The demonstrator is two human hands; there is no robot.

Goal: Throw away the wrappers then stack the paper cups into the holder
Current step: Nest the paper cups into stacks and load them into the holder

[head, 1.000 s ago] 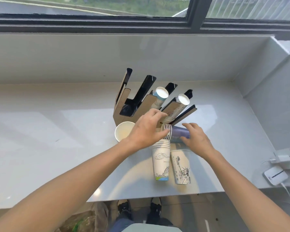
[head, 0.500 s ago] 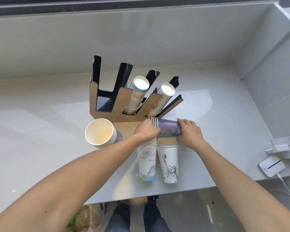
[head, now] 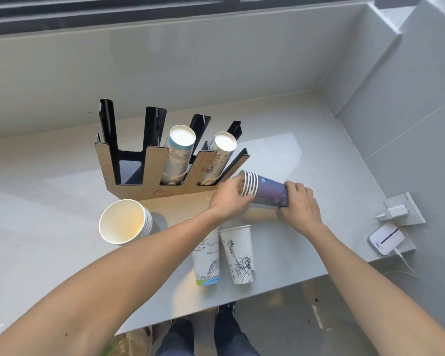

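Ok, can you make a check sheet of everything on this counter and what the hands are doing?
Surface: grey counter, glossy, under a window.
Job's things: cup holder with two slots filled, left slot empty; purple cup stack held sideways; white cup stack tilted; two upright stacks near the edge.
Clutter: no wrappers seen on the counter.
Hands: left hand at the purple stack's rims; right hand at its base.
Cables: white charger cable to a small white device.
Surroundings: bag on the floor.

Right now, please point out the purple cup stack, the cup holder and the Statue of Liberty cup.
purple cup stack (head: 270,192): head view, on its side wall.
cup holder (head: 139,181): head view, wooden front panel.
Statue of Liberty cup (head: 238,253): head view, printed side.
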